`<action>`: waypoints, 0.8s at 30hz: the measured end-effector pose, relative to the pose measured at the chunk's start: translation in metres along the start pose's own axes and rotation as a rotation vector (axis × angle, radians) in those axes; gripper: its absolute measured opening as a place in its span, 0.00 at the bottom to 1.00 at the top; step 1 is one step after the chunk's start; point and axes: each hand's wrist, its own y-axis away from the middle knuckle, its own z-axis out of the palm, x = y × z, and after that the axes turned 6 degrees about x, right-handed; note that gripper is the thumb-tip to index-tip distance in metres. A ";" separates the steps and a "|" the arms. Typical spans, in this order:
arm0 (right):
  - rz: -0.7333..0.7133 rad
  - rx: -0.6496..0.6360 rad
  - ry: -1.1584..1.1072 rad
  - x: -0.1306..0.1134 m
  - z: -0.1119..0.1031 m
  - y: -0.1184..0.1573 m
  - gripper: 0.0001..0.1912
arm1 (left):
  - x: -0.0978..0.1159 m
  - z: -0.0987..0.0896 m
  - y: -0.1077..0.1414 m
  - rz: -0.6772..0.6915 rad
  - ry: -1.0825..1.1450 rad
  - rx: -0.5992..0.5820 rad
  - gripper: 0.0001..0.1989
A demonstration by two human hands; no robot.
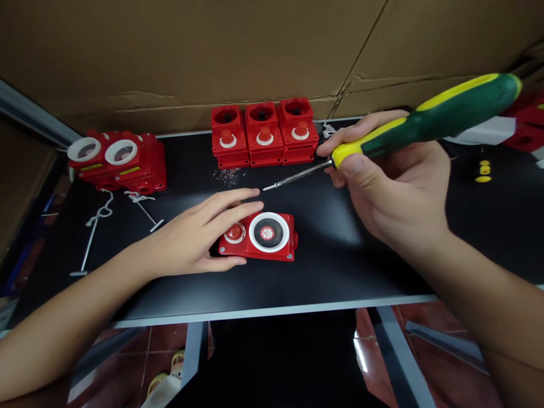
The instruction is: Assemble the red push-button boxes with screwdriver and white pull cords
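A red alarm box [258,236] lies flat on the black table, with a white-ringed black disc at its right end and a red round knob at its left. My left hand [199,235] spans its left end, thumb along the near side and fingers across the far side. Raised to the right, my right hand [395,175] grips a green and yellow screwdriver [450,110]. The screwdriver's metal tip points left and down, apart from the box, near my left index fingertip.
Three red boxes [264,136] stand in a row by the cardboard wall [212,51]. More red units [140,164] with white rings sit at left, beside metal T-bars [89,246] on cords. Small yellow parts [483,170] lie at right. The table's pale edge [276,311] runs in front.
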 end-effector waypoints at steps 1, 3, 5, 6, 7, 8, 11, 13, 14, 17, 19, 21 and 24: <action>0.017 -0.008 -0.012 0.002 0.000 0.000 0.18 | 0.001 0.000 -0.001 0.015 -0.005 0.006 0.47; 0.044 -0.031 -0.039 0.004 0.000 0.001 0.19 | 0.002 -0.002 -0.002 0.032 -0.017 0.009 0.45; 0.058 -0.060 -0.065 0.006 0.001 0.003 0.18 | 0.003 -0.002 -0.003 0.049 -0.029 0.004 0.41; 0.060 -0.077 -0.080 0.007 0.001 0.004 0.17 | 0.003 -0.002 -0.003 0.061 -0.034 0.003 0.39; 0.064 -0.094 -0.094 0.007 0.002 0.005 0.16 | 0.003 -0.002 -0.003 0.071 -0.038 0.001 0.37; 0.063 -0.107 -0.106 0.008 0.002 0.006 0.15 | 0.003 -0.001 -0.003 0.077 -0.040 0.000 0.36; 0.071 -0.125 -0.103 0.008 0.003 0.007 0.16 | 0.003 -0.001 -0.004 0.085 -0.032 0.010 0.37; 0.077 -0.113 -0.076 0.008 0.004 0.007 0.18 | 0.003 -0.001 -0.003 0.088 -0.026 0.018 0.38; 0.071 -0.094 -0.065 0.008 0.004 0.007 0.19 | 0.004 -0.002 -0.003 0.087 -0.026 0.019 0.38; 0.009 -0.003 -0.023 0.010 0.003 0.004 0.18 | 0.005 -0.003 -0.003 0.070 -0.026 0.010 0.38; -0.060 0.062 0.032 0.011 0.001 0.002 0.16 | 0.005 -0.003 -0.003 0.067 -0.025 0.008 0.38; -0.110 0.068 0.092 0.010 -0.003 0.001 0.13 | 0.006 -0.003 -0.004 0.080 -0.029 0.014 0.38; -0.195 -0.057 0.192 0.006 -0.006 0.003 0.06 | 0.006 -0.002 -0.005 0.097 -0.043 0.016 0.38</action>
